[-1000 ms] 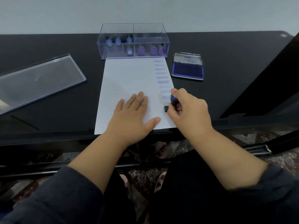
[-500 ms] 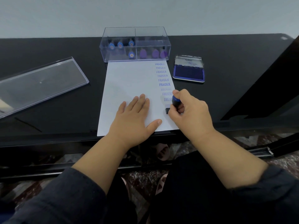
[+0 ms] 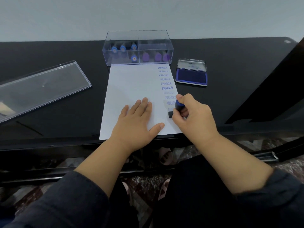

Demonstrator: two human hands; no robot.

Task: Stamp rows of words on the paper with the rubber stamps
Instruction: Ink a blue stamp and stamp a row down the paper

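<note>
The clear lid (image 3: 41,86) lies at the far left of the black table (image 3: 230,66), well apart from the work. The clear box (image 3: 138,46) stands at the far edge of the paper (image 3: 131,86) and holds the spare rubber stamps (image 3: 134,58); these look small and light, with a rounded knob to pinch.

The left hand (image 3: 136,122) lies flat on the paper, fingers straight and slightly spread, thumb out to the side. A single sheet is thin and likely slides on the glossy table, so this flat pressure serves as the hold-down.

A column of words (image 3: 166,83) runs down the right margin: FRAGILE above, AMENDED below, some prints fainter than others.

The right hand (image 3: 192,117) grips the stamp in use (image 3: 178,106), thumb and fingers curled round its blue handle, its dark base on the paper near the right edge. The body appears rigid; the handle is the proper grip point.

The ink pad (image 3: 191,74) sits open just right of the paper. Its surface is likely wet and marks skin.
</note>
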